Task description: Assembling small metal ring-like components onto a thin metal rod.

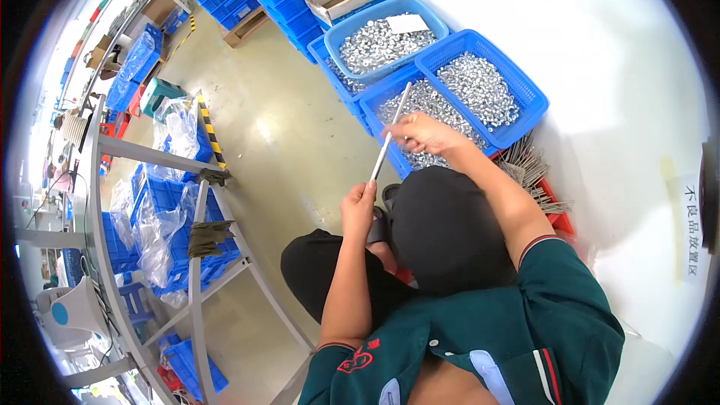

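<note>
A long, thin silvery metal rod (381,161) slants up and away from me over my knees. My left hand (358,206) is closed round its near end, the thumb lying along it. Farther up, my right hand (426,133) has its fingers curled across the rod's middle; they are slightly blurred, and any small part between them is hidden. Just beneath the right hand is a blue plastic basket (534,116) with two compartments. Both compartments hold small shiny metal parts (480,86), seemingly nuts or bushings.
Behind the basket, a lighter blue tub (442,21) holds similar parts and a white card. A red bin of metal rods (559,219) sits by my right knee. To the left stands a grey metal frame (196,285), with blue crates (161,206) and plastic bags beyond. A white wall bounds the right.
</note>
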Motion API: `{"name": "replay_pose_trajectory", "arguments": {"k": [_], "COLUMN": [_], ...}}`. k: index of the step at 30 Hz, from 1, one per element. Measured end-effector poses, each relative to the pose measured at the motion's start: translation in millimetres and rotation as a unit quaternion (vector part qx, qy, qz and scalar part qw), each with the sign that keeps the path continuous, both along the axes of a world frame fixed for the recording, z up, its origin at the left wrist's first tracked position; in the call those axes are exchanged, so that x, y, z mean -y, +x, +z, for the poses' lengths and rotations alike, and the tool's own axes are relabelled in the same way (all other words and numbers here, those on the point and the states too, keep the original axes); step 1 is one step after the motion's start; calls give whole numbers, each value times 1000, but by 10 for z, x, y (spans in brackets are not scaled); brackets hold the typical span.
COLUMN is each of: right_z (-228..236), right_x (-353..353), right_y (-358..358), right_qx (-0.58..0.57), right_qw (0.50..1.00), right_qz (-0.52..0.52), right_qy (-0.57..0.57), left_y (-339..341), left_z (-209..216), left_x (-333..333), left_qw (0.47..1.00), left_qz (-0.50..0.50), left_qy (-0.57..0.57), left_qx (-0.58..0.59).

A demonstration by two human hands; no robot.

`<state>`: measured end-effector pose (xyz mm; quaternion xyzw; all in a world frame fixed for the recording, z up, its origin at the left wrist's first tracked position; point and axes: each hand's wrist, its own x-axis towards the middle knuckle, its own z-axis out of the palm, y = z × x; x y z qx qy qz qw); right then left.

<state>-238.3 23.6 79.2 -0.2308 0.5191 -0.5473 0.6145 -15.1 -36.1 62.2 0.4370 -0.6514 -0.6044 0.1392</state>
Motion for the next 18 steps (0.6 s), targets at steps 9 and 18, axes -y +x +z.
{"name": "replay_pose_trajectory", "arguments": {"k": [9, 18], "right_z": [-149, -244], "right_x": [-73, -99], "right_y": [-184, -315], "right_qx": [162, 315], "right_qw": [971, 922], "right_qz": [-168, -223], "right_qy": [45, -39], "left_y": [-17, 78], "left_z": [72, 42], "left_x": [9, 17], "left_qw": [999, 999], "left_qz": [17, 31], "left_qy": [46, 11], "left_qx": [-21, -24]}}
